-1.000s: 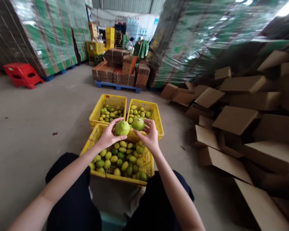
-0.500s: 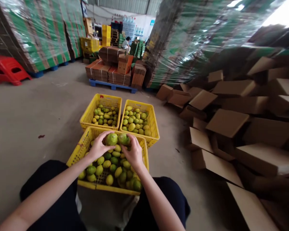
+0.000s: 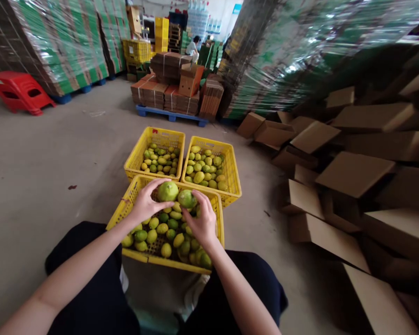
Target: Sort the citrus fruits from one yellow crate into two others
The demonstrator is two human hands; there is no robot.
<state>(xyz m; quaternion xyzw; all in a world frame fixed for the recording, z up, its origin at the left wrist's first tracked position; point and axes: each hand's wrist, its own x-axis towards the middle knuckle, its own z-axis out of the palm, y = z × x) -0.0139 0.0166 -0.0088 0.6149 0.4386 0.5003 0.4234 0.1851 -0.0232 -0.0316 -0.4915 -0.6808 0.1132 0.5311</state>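
Observation:
My left hand (image 3: 149,201) grips a yellow-green lemon (image 3: 168,191) between thumb and fingers. Close beside it, my right hand (image 3: 203,218) holds a greener lemon (image 3: 186,198). Both fruits are raised above the near yellow crate (image 3: 219,218), which contains several loose lemons (image 3: 162,228) ranging from green to yellow. Beyond it stand two more yellow crates, the far left crate (image 3: 132,160) and the far right crate (image 3: 234,174), each with lemons in it. My wrists and forearms cover parts of the near crate.
Empty cardboard boxes (image 3: 356,173) lie heaped on the right. A blue pallet (image 3: 172,116) with bundled flat cartons (image 3: 181,100) stands ahead. At left are a red stool (image 3: 19,90) and wrapped stacks (image 3: 68,42). A person (image 3: 193,48) is far back.
The camera view has shifted, so the crates appear higher and further right. Both hands still hold their lemons, and the right-hand lemon now shows more of its side.

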